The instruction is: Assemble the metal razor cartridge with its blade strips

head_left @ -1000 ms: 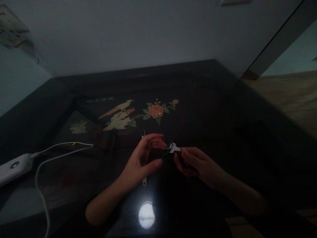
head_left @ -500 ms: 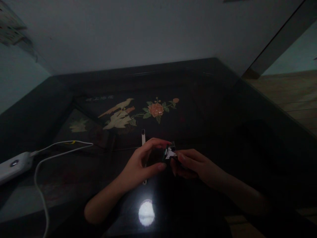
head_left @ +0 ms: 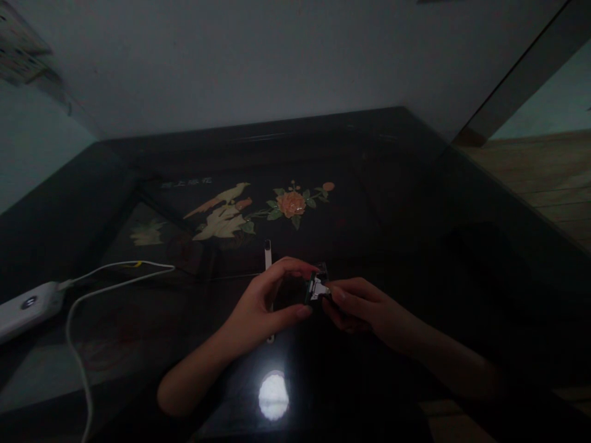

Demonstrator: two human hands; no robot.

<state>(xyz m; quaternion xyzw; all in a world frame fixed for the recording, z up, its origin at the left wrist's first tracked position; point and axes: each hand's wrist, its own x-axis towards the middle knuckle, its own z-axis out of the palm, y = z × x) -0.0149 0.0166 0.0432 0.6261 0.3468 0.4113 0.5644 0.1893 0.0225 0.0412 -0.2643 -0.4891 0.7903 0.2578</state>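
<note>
At the far left of the dark table (head_left: pixel 415 203) we see a white power strip (head_left: pixel 28 307) with its cord (head_left: pixel 76 344) looping toward us. Nearer the middle, our left hand (head_left: pixel 263 301) pinches the left side of a small black-and-silver clip (head_left: pixel 316 288) between thumb and fingertips. Our right hand (head_left: pixel 360 304) grips its right end, so the clip sits held between both hands, just above the table. We judge it light, stiff and springy, best held by its flat sides; what exactly it is stays unclear in the dim light.

A black table (head_left: pixel 415 203) bears an orange flower (head_left: pixel 290 203) and cream bird inlay (head_left: pixel 225 215); the cable (head_left: pixel 76 344) is white.
</note>
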